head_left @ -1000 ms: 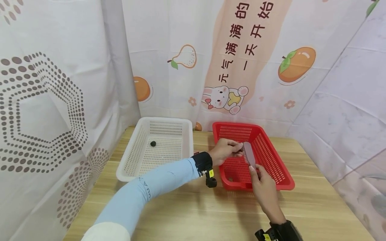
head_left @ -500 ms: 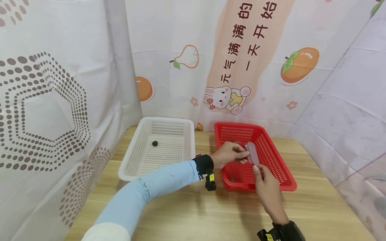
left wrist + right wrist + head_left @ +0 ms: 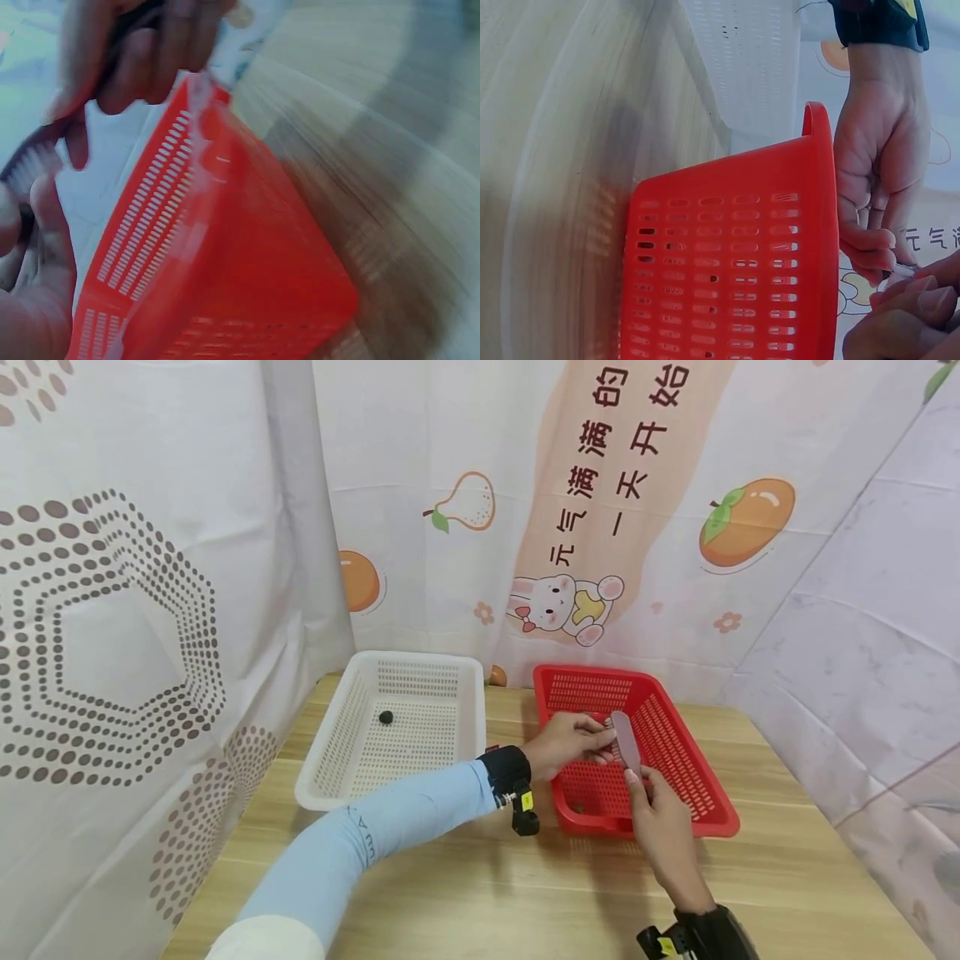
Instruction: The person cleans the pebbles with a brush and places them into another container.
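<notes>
A mauve hairbrush [image 3: 626, 743] is tilted over the red basket [image 3: 678, 752], its bristles facing left. My right hand [image 3: 663, 827] grips its lower end, the handle, with the thumb along it. At the bristles near the upper end, the fingers and thumb of my left hand [image 3: 566, 743] pinch the brush head. In the left wrist view the pale bristles [image 3: 34, 166] sit between both hands. Something dark shows at the left fingers there; I cannot tell whether it is part of the brush. The right wrist view shows my left hand [image 3: 881, 165] with curled fingers meeting the right fingertips.
A white basket [image 3: 318, 760] stands on the left of the wooden table [image 3: 450, 893], with a small dark round thing [image 3: 386, 717] inside. A small brownish thing [image 3: 577, 808] lies in the red basket's near left corner. Printed curtains [image 3: 420, 435] hang behind and beside the table.
The head view has shifted slightly. Both hands stay at the hairbrush over the red basket; the brush tilts a little differently, and the left fingers remain at its bristles.
</notes>
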Available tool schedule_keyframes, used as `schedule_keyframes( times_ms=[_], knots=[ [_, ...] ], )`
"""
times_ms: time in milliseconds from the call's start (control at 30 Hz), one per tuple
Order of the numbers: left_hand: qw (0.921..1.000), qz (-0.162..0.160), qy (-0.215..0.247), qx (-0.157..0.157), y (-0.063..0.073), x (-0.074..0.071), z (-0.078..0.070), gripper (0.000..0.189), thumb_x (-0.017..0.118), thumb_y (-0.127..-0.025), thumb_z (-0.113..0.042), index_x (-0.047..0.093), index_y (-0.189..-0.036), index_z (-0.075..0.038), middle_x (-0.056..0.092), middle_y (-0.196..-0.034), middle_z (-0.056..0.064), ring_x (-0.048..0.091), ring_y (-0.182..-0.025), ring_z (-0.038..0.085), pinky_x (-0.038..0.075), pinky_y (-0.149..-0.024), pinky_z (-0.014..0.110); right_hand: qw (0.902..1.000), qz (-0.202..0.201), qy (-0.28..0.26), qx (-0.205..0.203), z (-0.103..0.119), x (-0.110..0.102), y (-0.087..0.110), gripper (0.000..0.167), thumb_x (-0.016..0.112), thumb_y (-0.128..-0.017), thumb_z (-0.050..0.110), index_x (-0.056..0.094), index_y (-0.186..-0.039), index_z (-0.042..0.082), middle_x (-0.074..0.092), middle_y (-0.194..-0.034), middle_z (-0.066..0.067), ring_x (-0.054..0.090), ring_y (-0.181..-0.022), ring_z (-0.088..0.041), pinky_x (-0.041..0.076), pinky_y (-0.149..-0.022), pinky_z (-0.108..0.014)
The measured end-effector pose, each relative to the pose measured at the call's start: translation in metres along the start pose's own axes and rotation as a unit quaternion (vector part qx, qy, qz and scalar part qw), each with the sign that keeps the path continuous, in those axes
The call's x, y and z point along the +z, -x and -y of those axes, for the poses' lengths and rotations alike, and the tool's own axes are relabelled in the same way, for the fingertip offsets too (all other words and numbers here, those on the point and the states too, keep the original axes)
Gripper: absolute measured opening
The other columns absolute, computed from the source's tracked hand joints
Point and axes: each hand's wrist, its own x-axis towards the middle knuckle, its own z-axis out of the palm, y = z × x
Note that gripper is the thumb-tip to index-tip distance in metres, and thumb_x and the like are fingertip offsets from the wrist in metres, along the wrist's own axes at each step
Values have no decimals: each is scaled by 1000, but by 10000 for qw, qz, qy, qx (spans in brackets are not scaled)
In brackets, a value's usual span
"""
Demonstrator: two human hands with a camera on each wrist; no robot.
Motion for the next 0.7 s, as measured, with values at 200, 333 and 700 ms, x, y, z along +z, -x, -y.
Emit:
schedule_keyframes(
  times_ms=[200, 333, 700],
  knots=[
    [9995, -274, 149, 108, -6, -7, -1, 13, 73, -97, -15, 77, -102, -4, 75, -90, 12, 72, -75, 19, 61, -78, 33, 9999, 123, 31, 59, -1, 0, 5, 56, 42, -110, 44, 50, -143, -1, 53, -91, -14, 47, -74, -20, 36, -56, -28],
    [9999, -73, 98, -44, -3, -12, -1, 15, 71, -98, -13, 78, -107, -4, 76, -93, 14, 73, -78, 19, 60, -84, 38, 10000, 91, 20, 6, -3, 0, 6, 54, 43, -111, 42, 52, -140, -2, 51, -87, -12, 46, -70, -19, 36, -55, -28],
    [9976, 192, -630, -202, 4, -11, -7, 19, 70, -97, -10, 78, -114, -4, 76, -93, 13, 74, -81, 24, 56, -92, 49, 10000, -1, 11, -20, -4, -3, 4, 54, 42, -111, 43, 53, -139, -2, 51, -85, -11, 46, -68, -18, 35, -53, -28]
  ],
)
